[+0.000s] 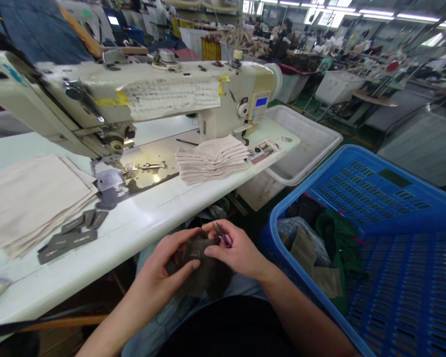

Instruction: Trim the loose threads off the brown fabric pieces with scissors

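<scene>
Though the note [171, 96] is illegible, left hand [167, 263] and right hand [240, 250] pinch fabric [208, 277].

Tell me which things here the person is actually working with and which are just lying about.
In use: left hand and right hand, both on the dark fabric piece in the lap; small snips in the right hand.
Lying about: sewing machine, folded beige stack, flat beige stack, dark labels on the table, blue crate, white bin.

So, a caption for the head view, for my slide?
Left hand and right hand hold a dark cloth piece near a sewing machine.
</scene>
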A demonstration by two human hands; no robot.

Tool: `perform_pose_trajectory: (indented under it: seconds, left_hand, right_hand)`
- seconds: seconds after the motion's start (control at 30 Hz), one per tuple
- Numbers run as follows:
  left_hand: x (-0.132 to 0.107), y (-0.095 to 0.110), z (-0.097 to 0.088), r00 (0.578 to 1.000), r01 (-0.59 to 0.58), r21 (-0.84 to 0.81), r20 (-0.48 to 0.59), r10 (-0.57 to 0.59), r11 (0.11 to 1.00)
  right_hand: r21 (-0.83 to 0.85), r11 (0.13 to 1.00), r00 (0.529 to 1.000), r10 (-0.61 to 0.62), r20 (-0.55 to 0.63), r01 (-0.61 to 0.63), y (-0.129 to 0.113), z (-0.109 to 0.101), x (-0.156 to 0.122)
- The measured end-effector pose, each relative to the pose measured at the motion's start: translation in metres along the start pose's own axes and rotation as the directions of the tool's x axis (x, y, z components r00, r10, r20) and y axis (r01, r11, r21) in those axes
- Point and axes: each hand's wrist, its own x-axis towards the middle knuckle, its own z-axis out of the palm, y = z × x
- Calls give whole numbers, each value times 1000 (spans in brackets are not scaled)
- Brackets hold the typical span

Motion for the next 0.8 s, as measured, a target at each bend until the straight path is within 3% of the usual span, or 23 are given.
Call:
perform_pose_trajectory:
  seconds: [0.2,0.37,0.47,0.63,0.8]
  left_hand:
    - [0,-3,5,993,-102,177,-41,111,979]
    - [-5,-5,10,965,-231,242,-66,254,942]
    - [-4,-1,9,978,-192,219,-42,206,957]
    - [0,3,3,996,-27,108,86,18,994]
    - [3,-2,5,995,-55,40,86,52,998]
  right_hand:
    - [-25,999,1000,22,-16,-23,0,-2,1]
    - [-6,994,991,109,75,-109,6,2,2]
    - [24,994,990,103,95,-105,9,3,0]
    - [27,996,990,76,120,-79,8,3,-2]
    - [24,999,995,24,94,-26,7,5,-1]
